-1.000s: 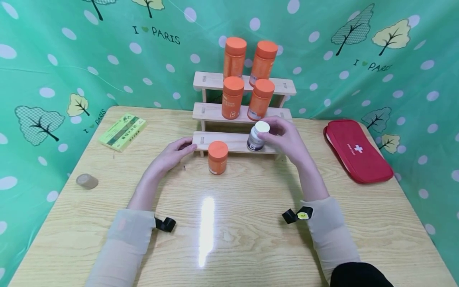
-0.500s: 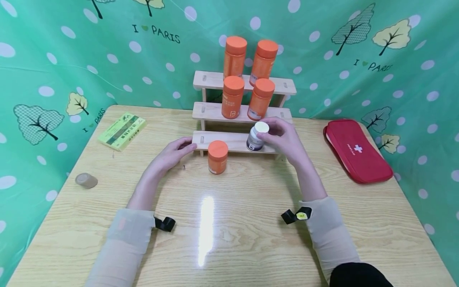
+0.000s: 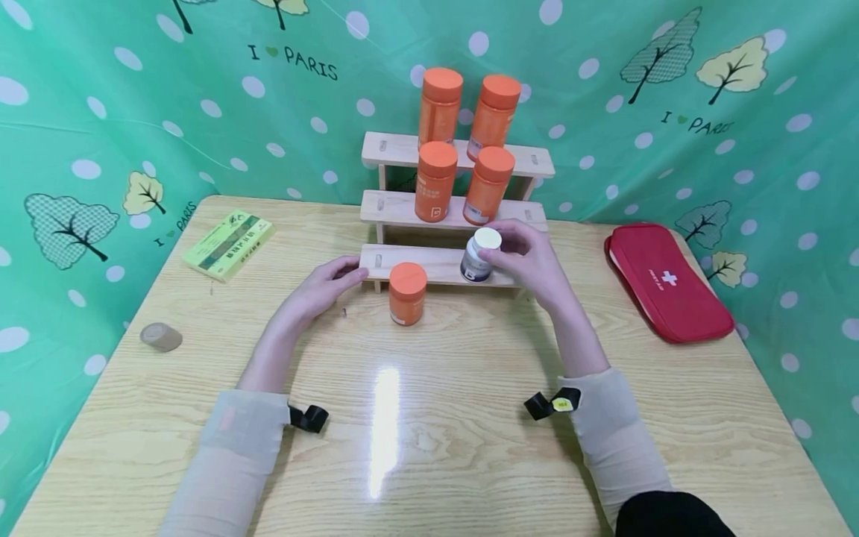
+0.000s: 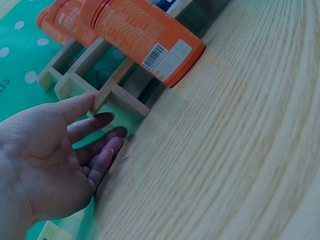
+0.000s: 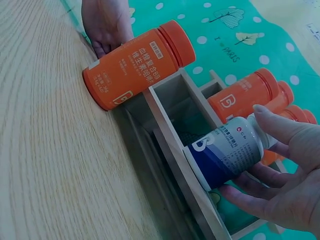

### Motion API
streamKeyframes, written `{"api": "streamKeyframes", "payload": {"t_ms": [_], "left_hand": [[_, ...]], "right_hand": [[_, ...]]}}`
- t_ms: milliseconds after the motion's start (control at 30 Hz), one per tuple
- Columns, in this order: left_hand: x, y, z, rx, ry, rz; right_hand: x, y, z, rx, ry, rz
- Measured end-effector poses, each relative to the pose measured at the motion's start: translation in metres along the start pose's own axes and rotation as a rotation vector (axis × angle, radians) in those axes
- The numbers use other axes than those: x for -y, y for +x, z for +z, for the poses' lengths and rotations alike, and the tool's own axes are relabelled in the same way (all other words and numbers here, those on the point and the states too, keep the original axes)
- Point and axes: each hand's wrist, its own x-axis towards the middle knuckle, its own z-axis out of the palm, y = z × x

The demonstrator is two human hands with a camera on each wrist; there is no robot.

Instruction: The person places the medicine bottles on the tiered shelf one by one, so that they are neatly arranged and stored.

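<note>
My right hand (image 3: 526,253) pinches a small white pill bottle (image 5: 232,150) between thumb and fingers. White-capped with a dark blue lower label, the bottle stands on the right part of the lowest step of a wooden three-tier rack (image 3: 423,261). My left hand (image 3: 322,287) is at the left end of that step; in the left wrist view its thumb touches the board's corner and the other fingers lie loosely bent beside it. An orange bottle (image 3: 407,296) stands on the table before the rack. Several taller-looking orange bottles (image 3: 435,183) stand in pairs on the upper two tiers.
A red first-aid pouch (image 3: 667,283) lies at the table's right. On the left are a green-yellow flat box (image 3: 230,245) and a small greyish-brown cylinder (image 3: 161,337). A green patterned cloth (image 3: 268,112) hangs behind the table (image 3: 470,432).
The white pill bottle and my right hand have shifted very slightly left along the lowest step. My left hand and the orange bottles stay where they were.
</note>
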Motion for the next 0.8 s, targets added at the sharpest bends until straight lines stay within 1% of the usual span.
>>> {"api": "streamKeyframes", "payload": {"t_ms": [267,533,800], "left_hand": [[-0.0010,-0.0003,0.0000,-0.001,-0.002,-0.007],[-0.0021,-0.0011,-0.0001,0.007,0.004,0.001],[-0.0026,-0.0021,-0.0003,0.010,-0.001,0.006]], "right_hand": [[-0.0019,0.0011,0.0006,0.008,-0.005,0.007],[-0.0019,0.0008,0.0013,0.007,0.001,0.004],[-0.0026,0.0011,-0.0002,0.012,-0.023,0.006]]}}
